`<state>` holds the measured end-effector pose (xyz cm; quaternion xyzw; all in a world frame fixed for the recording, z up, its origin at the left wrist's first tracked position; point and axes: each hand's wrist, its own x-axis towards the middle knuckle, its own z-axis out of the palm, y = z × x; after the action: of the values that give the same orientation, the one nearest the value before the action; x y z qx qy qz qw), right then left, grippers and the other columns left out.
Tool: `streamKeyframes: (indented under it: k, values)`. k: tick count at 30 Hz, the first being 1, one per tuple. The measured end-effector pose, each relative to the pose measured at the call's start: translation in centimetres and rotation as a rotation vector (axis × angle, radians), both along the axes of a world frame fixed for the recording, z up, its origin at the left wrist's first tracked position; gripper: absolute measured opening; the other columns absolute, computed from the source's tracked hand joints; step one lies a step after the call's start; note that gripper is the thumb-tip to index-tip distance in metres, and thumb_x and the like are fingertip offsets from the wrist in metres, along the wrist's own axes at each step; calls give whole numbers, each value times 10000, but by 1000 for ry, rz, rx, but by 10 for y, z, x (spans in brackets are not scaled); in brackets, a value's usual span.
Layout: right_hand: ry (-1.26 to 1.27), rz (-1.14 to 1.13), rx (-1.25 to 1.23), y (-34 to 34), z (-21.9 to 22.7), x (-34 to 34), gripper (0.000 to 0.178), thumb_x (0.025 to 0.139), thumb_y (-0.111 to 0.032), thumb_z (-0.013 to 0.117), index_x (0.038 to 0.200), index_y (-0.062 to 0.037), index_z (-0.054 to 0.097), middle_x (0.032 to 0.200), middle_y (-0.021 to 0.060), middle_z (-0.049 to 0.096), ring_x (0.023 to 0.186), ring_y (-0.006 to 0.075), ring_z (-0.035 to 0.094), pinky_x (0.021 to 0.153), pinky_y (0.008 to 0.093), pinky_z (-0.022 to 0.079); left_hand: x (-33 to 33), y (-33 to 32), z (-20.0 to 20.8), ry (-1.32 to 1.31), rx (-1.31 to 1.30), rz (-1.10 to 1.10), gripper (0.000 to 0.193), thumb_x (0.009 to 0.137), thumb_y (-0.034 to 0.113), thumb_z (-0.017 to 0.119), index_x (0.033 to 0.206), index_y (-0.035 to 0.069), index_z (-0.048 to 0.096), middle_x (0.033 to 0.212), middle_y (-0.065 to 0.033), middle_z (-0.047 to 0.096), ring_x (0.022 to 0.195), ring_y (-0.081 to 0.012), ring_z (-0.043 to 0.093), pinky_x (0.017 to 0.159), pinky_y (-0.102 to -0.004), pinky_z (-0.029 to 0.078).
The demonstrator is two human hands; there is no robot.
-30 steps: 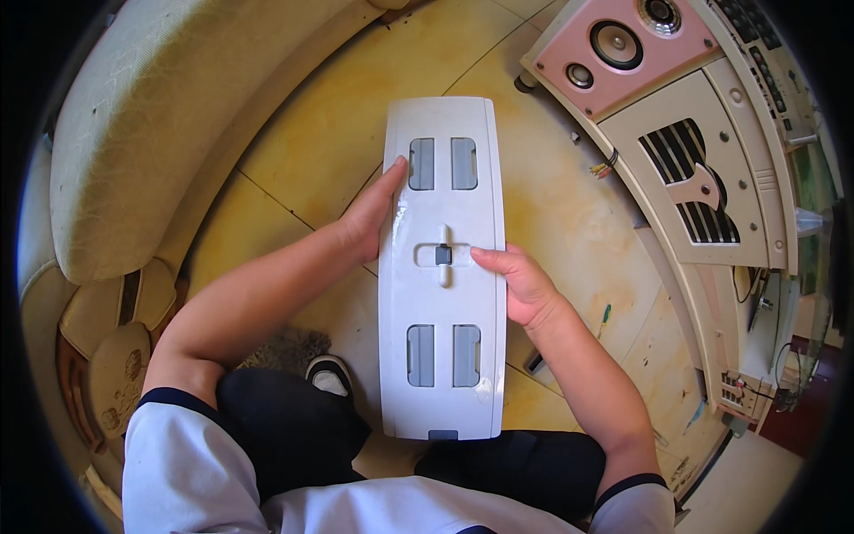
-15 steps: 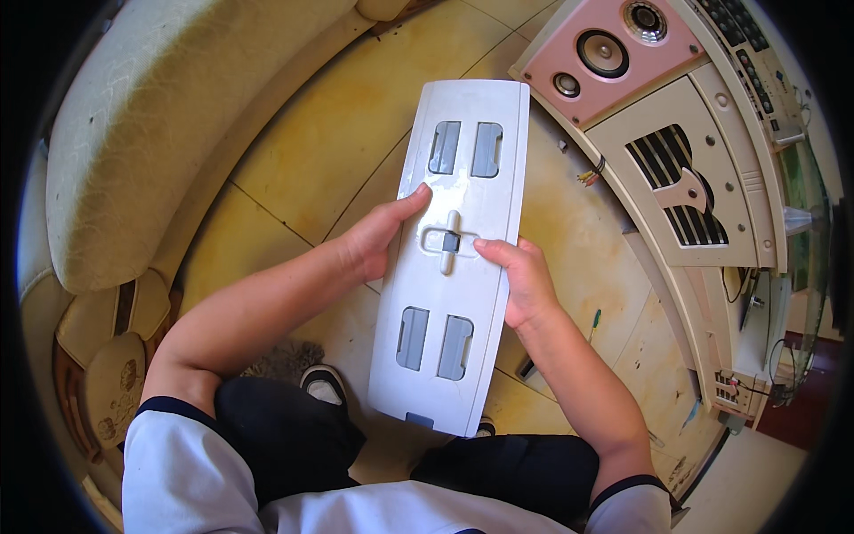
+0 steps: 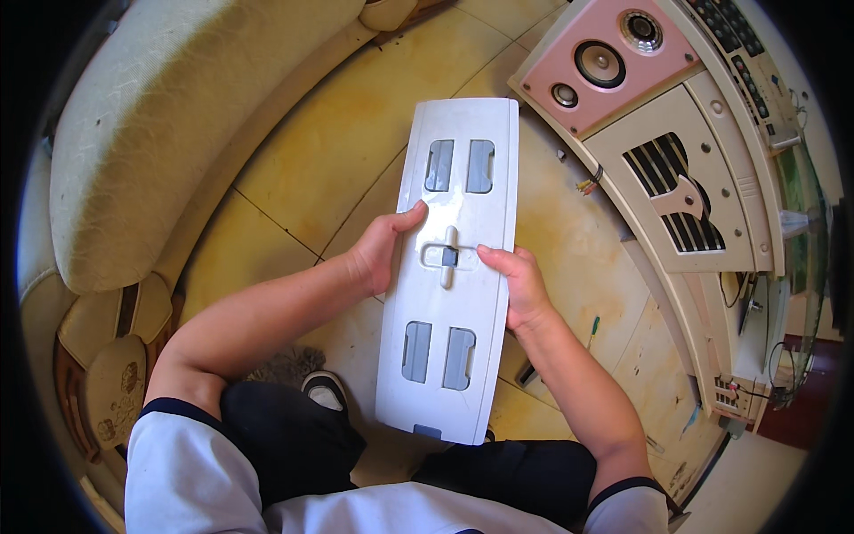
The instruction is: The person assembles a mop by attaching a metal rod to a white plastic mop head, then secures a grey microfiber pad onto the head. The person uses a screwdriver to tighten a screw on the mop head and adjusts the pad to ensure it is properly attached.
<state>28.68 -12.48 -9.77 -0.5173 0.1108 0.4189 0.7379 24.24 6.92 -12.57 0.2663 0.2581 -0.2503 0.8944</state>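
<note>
A long white plastic panel (image 3: 442, 304) is held lengthwise over my lap, its top end leaning slightly right. Grey inset latches sit in pairs near both ends, and a raised cross-shaped fitting (image 3: 450, 257) with a small grey centre lies in the middle. My left hand (image 3: 382, 249) grips the left edge, thumb on the face. On the opposite edge my right hand (image 3: 525, 287) is closed, its thumb resting just beside the fitting. The other fingers of both hands are mostly hidden behind the panel.
A cream sofa (image 3: 178, 133) curves along the left. At right stands a cabinet (image 3: 614, 169) with a pink speaker panel (image 3: 569, 67) and cable ends (image 3: 587, 185) at its base. A green-tipped stick (image 3: 594, 327) lies on the tiled floor (image 3: 294, 169).
The panel's far end has come lower and nearer to me, and the panel looks a little shorter. Both hands keep their grip on its edges.
</note>
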Motion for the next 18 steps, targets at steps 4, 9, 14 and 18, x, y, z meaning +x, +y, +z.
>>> streamKeyframes:
  k: [4, 9, 14, 18]
  values:
    - [30, -23, 4, -1, -8, 2, 496, 870, -265, 638, 1194, 93, 527, 1094, 175, 629, 959, 268, 639, 838, 370, 519, 3, -5, -1, 56, 73, 9, 542, 938, 435, 457, 1318, 48, 473, 1276, -140, 557, 1185, -312, 519, 1037, -465, 367]
    - [11, -112, -107, -4, -11, 38, 644, 875, -476, 614, 1224, 57, 517, 1169, 152, 598, 1052, 253, 596, 889, 381, 492, 3, 0, -5, -6, 356, -38, 518, 886, 369, 601, 1241, 0, 527, 1152, -153, 617, 994, -251, 623, 896, -395, 488]
    - [-390, -422, -465, -25, -2, 88, 618, 872, -475, 617, 1225, 20, 507, 1147, 139, 589, 1020, 265, 580, 869, 386, 476, 2, 8, -10, -321, 950, -284, 527, 797, 389, 733, 1075, -47, 629, 951, -121, 677, 836, -180, 650, 781, -316, 512]
    - [-1233, -376, -1042, -38, -4, 93, 552, 869, -443, 606, 1172, 11, 524, 1051, 182, 602, 955, 335, 590, 813, 433, 469, 7, 3, 4, -361, 1051, -404, 536, 777, 439, 725, 991, -49, 665, 872, -142, 688, 802, -198, 652, 756, -326, 504]
